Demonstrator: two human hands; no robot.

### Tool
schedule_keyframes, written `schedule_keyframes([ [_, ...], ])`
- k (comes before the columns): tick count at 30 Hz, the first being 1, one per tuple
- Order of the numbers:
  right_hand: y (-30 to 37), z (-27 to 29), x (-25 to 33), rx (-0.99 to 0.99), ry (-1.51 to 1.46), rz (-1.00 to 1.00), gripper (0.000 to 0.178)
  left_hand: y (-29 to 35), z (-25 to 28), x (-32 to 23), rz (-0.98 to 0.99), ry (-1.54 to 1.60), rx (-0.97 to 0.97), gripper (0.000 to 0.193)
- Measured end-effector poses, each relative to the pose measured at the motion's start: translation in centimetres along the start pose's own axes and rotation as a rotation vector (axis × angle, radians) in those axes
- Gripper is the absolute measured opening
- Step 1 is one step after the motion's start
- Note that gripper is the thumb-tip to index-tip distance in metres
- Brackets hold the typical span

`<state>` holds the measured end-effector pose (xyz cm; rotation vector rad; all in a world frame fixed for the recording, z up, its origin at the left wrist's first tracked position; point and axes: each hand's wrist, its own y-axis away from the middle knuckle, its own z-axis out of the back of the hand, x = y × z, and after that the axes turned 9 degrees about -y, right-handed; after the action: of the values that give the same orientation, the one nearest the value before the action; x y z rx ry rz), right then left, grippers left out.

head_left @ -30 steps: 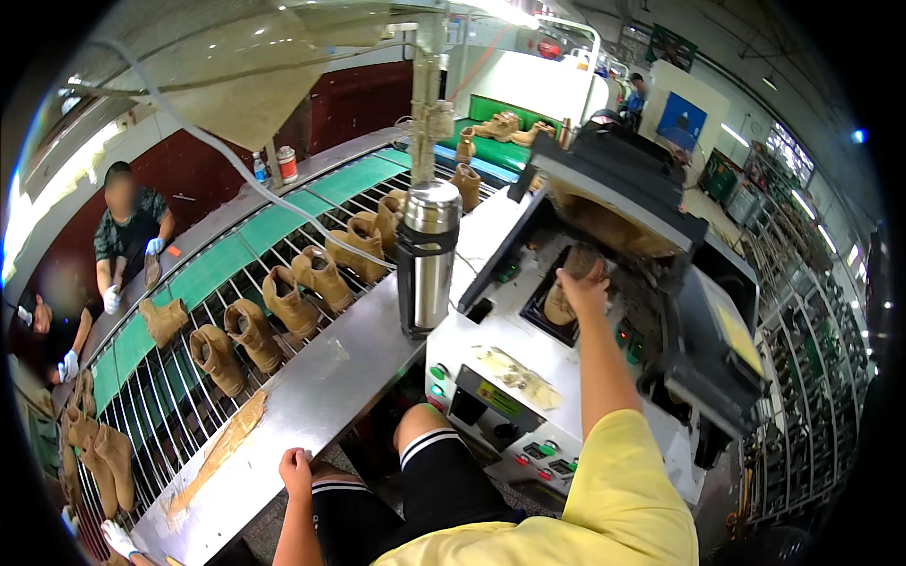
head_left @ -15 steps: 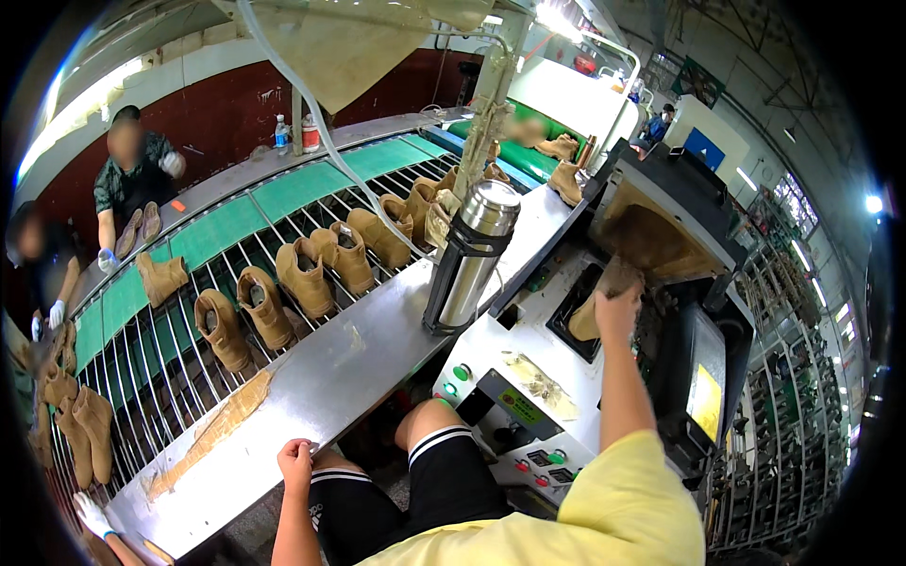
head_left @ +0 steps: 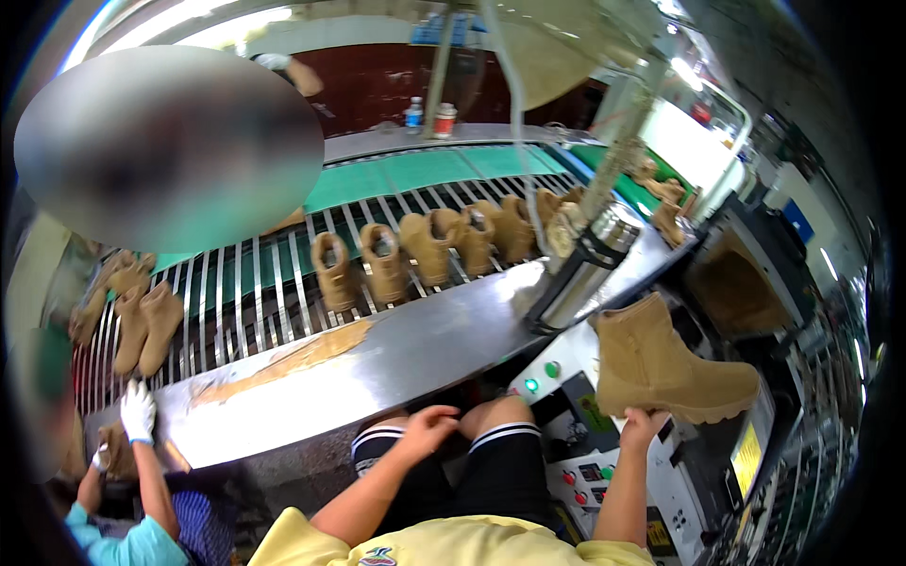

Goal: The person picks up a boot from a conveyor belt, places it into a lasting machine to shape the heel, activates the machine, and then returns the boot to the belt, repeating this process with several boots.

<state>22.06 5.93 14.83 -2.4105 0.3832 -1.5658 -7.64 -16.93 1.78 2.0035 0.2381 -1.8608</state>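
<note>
My right hand point(head_left: 642, 429) grips a tan ankle boot point(head_left: 651, 363) under its heel. The boot is raised above the white machine point(head_left: 543, 377), its shaft up and its toe to the right. Over my lap, near the metal table's edge, my left hand point(head_left: 429, 432) has loosely bent fingers set apart, with nothing seen in it. Behind the boot, the machine's dark raised cover point(head_left: 755, 274) stands at the right. Part of the machine's chamber is hidden by the boot.
A steel thermos point(head_left: 585, 269) stands on the metal table point(head_left: 453, 340). Several tan boots point(head_left: 429, 250) line the roller rack point(head_left: 269, 302) beyond. At the lower left, a co-worker's gloved hand point(head_left: 138, 412) rests by the table's end. Buttons point(head_left: 582, 497) sit on the machine's front.
My right hand has lifted the boot out of the machine, toward me. My left hand has moved right and loosened from a pinch. The view has swung left.
</note>
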Motion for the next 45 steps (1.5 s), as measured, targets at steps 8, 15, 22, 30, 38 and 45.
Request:
schedule_keyframes([
  [8,11.5,-17.3,1.2,1.251,-0.046,-0.862,0.077,6.3,4.8,-8.0,-0.386,1.013,0.005,0.090],
  [15,14.7,-22.0,-4.1,1.534,0.287,-0.823,0.062,9.9,17.9,-4.0,-0.380,1.000,-0.831,0.070],
  [22,15.8,-21.1,-15.2,1.315,0.460,-0.643,0.037,-3.9,34.2,-0.5,-0.296,0.285,-1.214,0.046],
  [30,13.3,-26.3,-23.8,1.240,0.629,-0.243,0.021,-11.1,31.8,2.0,-0.130,-0.506,-1.157,0.067],
  [38,12.6,-35.9,-31.5,1.604,0.643,0.257,0.023,-9.0,41.1,3.0,-0.323,0.121,-0.808,0.062],
  [45,16.8,-37.6,-33.0,1.642,0.715,0.457,0.028,-22.0,55.3,-0.8,-0.084,0.149,-0.931,0.056],
])
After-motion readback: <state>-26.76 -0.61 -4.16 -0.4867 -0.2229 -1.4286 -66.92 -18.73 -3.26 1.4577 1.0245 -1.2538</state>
